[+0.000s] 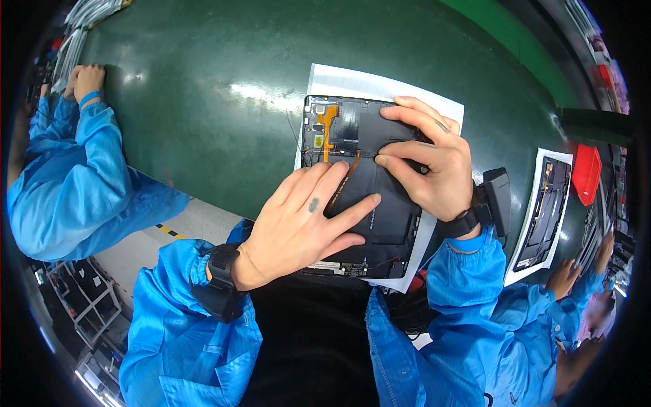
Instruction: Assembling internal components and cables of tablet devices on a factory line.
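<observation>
An opened tablet (392,234) with black innards lies on a white sheet (369,83) in front of me. Flat on its lower left half rests my left hand (288,227), fingers spread, beside a thin orange ribbon cable (348,178) partly hidden by them. My right hand (439,159) reaches over the upper right of the tablet. Its thumb and index finger are pinched together near the middle connector area; whatever lies between them is too small to make out. A wider orange flex cable (329,132) runs down the tablet's upper left.
The green table (203,74) stretches ahead. To the right, another opened tablet (544,203) lies on white sheeting, next to a red bin (586,175). A co-worker's blue sleeve (105,152) is at the left table edge; another co-worker's hand (563,278) shows at lower right.
</observation>
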Demonstrator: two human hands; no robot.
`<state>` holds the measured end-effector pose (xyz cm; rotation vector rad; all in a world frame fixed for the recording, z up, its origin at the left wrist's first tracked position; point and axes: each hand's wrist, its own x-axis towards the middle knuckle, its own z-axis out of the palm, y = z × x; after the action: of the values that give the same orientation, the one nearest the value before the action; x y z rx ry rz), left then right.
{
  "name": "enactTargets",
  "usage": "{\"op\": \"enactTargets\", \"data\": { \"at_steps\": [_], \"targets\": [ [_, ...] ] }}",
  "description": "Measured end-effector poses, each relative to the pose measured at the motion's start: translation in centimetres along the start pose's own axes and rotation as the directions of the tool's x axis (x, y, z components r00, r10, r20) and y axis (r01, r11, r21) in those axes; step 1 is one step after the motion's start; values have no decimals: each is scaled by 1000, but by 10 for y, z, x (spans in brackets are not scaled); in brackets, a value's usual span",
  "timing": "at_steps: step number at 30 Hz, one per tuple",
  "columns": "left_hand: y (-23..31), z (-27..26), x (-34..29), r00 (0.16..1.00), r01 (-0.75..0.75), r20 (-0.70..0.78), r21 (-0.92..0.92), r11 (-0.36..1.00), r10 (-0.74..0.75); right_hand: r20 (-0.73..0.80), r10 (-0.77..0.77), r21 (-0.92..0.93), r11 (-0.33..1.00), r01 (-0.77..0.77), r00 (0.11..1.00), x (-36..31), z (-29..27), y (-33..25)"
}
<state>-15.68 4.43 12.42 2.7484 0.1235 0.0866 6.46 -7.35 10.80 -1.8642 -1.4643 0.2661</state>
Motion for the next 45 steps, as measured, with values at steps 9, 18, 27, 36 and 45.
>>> {"op": "enactTargets", "data": {
  "at_steps": [9, 18, 27, 36, 45],
  "targets": [
    [-2, 2, 12, 1000, 2, -29, 100, 995, 1, -6, -3, -3, 1000, 3, 1000, -1, 3, 6],
    [-2, 5, 21, 997, 22, -71, 128, 992, -13, -36, 8, 12, 1000, -8, 999, -1, 8, 6],
    [-4, -16, 9, 941, -27, -333, -231, 973, -53, -224, 63, 196, 981, -19, 973, -1, 2, 18],
    [-12, 45, -106, 763, 538, 403, -829, 151, -505, -329, 243, 462, 884, -69, 912, 0, 7, 13],
    [-15, 35, -90, 713, 588, 665, -739, -328, -220, -354, 321, 490, 864, -118, 879, -30, -10, 0]
  ]
}}
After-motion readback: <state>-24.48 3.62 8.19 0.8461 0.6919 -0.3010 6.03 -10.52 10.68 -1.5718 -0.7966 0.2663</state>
